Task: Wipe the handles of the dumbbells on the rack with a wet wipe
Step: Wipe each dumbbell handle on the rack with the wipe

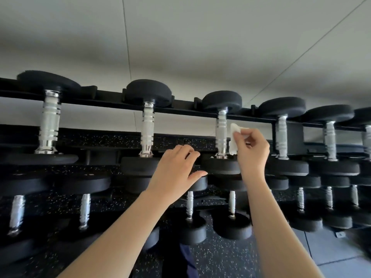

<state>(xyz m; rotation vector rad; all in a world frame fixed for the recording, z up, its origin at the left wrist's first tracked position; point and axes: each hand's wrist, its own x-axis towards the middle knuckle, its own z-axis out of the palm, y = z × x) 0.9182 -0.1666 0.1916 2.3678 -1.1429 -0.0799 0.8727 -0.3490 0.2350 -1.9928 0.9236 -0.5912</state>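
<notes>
A black rack carries two rows of dumbbells with black heads and silver handles. The left hand has loosely curled fingers and grips nothing, its thumb in front of the near head of the third upper dumbbell. The right hand pinches a white wipe just right of that dumbbell's handle; whether they touch is unclear.
</notes>
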